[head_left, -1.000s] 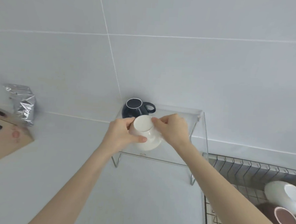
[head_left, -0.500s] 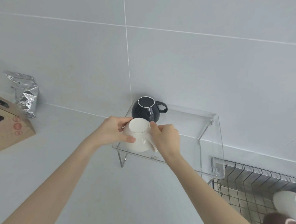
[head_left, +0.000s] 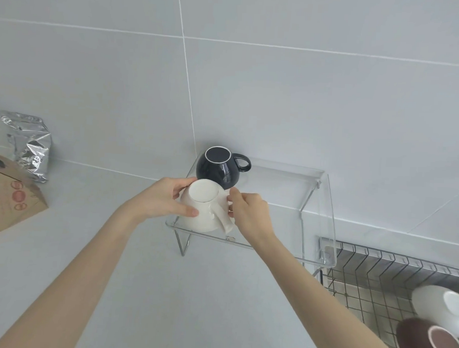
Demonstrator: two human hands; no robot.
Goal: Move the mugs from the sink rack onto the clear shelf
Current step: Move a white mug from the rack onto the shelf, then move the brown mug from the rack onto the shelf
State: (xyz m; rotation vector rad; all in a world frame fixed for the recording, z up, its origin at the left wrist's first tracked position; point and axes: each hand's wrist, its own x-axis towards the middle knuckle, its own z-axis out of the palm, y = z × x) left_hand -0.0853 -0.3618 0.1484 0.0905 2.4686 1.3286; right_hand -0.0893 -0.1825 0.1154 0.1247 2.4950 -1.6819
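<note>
Both hands clamp the upturned glossy white ceramic mug [head_left: 204, 209] at the front left corner of the clear acrylic shelf [head_left: 324, 218]: left hand [head_left: 165, 201] at its nine o'clock, right hand [head_left: 249, 214] at three. It should be set flat, clear of the upturned dark navy mug [head_left: 219, 168] touching it at twelve, before letting go. The pale grey worktop [head_left: 60, 244] meets a tiled wall [head_left: 280, 96].

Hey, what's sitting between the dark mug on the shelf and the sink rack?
Nothing: in the head view, the shelf is bare from the dark mug rightward to the rack.
</note>
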